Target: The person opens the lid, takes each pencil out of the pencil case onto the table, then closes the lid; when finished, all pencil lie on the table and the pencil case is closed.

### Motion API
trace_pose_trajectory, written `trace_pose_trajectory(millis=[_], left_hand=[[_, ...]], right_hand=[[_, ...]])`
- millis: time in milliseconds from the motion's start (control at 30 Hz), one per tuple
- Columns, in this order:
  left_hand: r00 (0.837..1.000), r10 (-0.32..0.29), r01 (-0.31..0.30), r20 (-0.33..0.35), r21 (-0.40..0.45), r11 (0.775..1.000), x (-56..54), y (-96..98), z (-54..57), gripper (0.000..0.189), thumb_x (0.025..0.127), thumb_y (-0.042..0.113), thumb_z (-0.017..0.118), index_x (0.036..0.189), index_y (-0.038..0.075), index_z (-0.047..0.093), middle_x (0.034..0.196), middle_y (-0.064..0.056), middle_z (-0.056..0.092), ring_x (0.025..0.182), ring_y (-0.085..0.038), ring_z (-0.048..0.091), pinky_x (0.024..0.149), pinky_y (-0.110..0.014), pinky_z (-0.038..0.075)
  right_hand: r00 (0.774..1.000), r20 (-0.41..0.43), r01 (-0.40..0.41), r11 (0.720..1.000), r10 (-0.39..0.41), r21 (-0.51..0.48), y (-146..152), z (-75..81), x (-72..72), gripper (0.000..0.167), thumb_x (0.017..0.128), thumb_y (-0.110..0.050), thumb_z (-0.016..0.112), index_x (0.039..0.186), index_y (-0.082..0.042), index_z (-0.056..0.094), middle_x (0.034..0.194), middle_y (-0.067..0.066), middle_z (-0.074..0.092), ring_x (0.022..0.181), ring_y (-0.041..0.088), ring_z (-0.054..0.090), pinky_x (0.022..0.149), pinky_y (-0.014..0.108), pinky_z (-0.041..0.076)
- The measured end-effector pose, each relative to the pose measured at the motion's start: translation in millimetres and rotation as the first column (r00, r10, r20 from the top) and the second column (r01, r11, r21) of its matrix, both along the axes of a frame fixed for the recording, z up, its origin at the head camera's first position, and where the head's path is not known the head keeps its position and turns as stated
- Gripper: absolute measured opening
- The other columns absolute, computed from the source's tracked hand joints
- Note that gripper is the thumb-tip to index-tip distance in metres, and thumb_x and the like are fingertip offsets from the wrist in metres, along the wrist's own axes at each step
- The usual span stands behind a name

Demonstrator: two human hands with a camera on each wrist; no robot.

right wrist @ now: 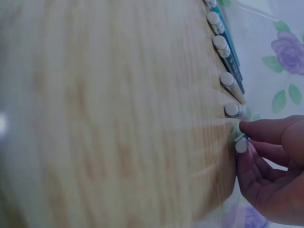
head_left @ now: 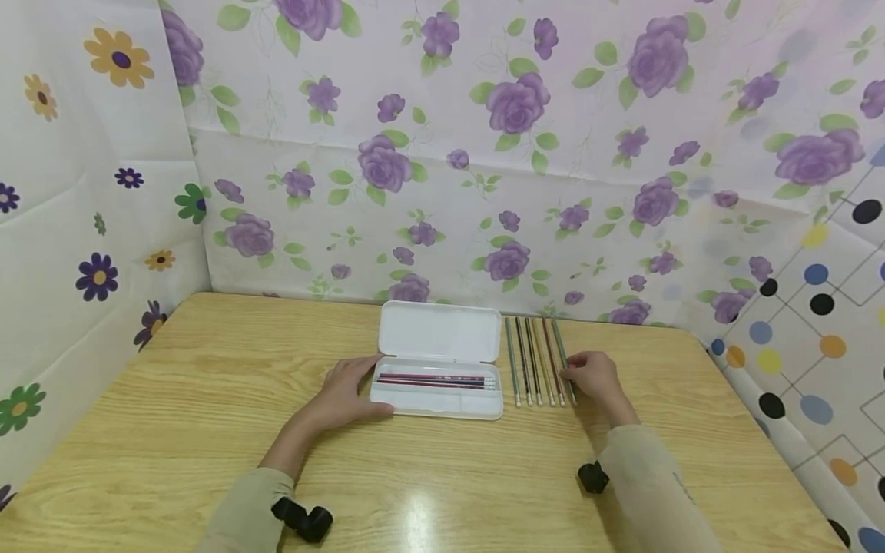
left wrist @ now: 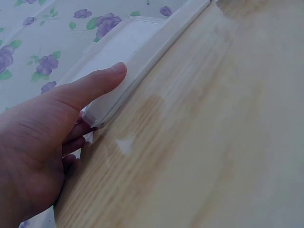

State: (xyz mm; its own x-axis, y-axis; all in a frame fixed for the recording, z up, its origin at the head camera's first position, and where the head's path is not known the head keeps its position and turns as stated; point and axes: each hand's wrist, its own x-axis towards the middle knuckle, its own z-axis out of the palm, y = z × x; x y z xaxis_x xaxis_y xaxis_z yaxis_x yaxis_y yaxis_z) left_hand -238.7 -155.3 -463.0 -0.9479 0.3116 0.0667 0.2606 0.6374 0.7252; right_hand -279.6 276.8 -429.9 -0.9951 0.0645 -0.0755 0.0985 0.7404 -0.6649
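Observation:
A white pencil case point(head_left: 477, 403) lies on the table with its lid point(head_left: 439, 332) raised toward the back. A few dark red pencils point(head_left: 432, 380) lie lengthwise in its rear compartment. My left hand point(head_left: 343, 395) grips the case's left end, the thumb along the front wall and the fingers round the far corner, as the left wrist view also shows. To the right of the case, several pencils point(head_left: 531, 361) lie side by side, white erasers toward me. My right hand point(head_left: 593, 378) pinches the rightmost green pencil point(head_left: 558, 342) between thumb and fingers; its eraser end point(right wrist: 242, 145) shows below the thumb.
The wood-grain table point(head_left: 228, 399) ends at a back edge against a purple-flowered cloth point(head_left: 442, 184). Patterned cloths also hang at the left and right. Black wrist-worn devices point(head_left: 302, 519) sit at both sleeves.

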Motion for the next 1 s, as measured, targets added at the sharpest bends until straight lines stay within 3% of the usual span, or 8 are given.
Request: trace_pose_trajectory(millis=[467,800,1000], left_hand=[[1.0,-0.004,0.004,-0.003,0.005,1.0,0.3,0.0,0.2,0.098,0.072,0.05,0.081,0.15,0.011,0.036,0.148,-0.015,0.038,0.134,-0.038,0.024,0.103,-0.063,0.023],[1.0,0.001,-0.001,-0.001,0.012,1.0,-1.1,0.4,-0.3,0.099,0.071,0.051,0.081,0.15,0.01,0.037,0.147,-0.014,0.039,0.134,-0.036,0.025,0.103,-0.061,0.023],[1.0,-0.002,0.002,-0.002,0.013,1.0,-1.1,0.0,-1.2,0.099,0.071,0.05,0.082,0.15,0.01,0.036,0.147,-0.014,0.039,0.134,-0.036,0.025,0.103,-0.061,0.023]], right_hand=[[0.999,-0.038,0.004,0.999,-0.002,0.047,-5.0,3.1,2.9,0.035,0.088,-0.008,0.068,0.112,0.016,0.061,0.097,0.022,0.065,0.092,0.036,0.06,0.08,0.044,0.051],[1.0,-0.021,-0.017,0.999,0.018,0.042,-1.8,3.2,1.3,0.038,0.091,-0.011,0.065,0.117,0.016,0.058,0.107,0.028,0.063,0.078,0.027,0.065,0.071,0.039,0.053],[0.999,-0.021,-0.027,0.998,0.028,0.048,-1.4,6.9,1.0,0.041,0.094,-0.014,0.056,0.123,0.014,0.055,0.117,0.032,0.058,0.098,0.039,0.061,0.082,0.047,0.05]])
